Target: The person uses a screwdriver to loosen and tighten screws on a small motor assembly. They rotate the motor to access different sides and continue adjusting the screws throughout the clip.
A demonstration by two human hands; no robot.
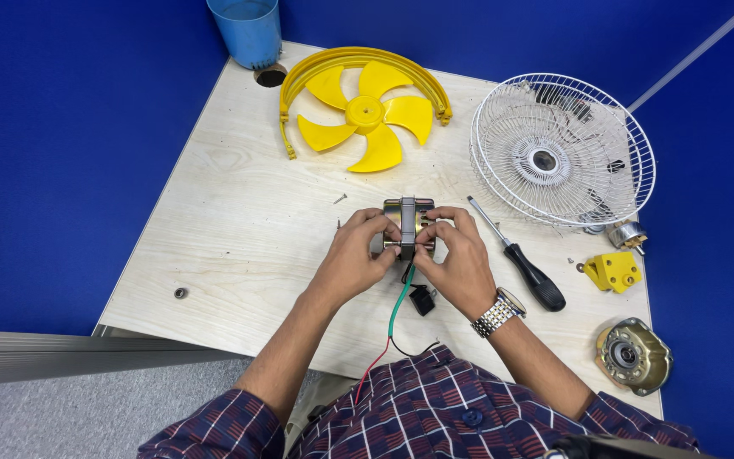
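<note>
Both hands hold a small fan motor (409, 218), brass-coloured with a dark steel core, just above the middle of the wooden table (239, 212). My left hand (358, 251) grips its left side. My right hand (454, 255), with a metal wristwatch (497, 313) on the wrist, pinches its right side and front. Green, red and black wires (395, 316) trail from the motor toward my chest. A small black part (422, 299) lies under the hands.
A yellow fan blade (367, 115) and yellow ring (358, 58) lie at the back. White wire fan guards (558, 153) stand right, a black-handled screwdriver (520, 257) beside them. A yellow bracket (612, 272) and a metal motor cover (633, 355) lie at right. A blue bin (248, 30) stands behind.
</note>
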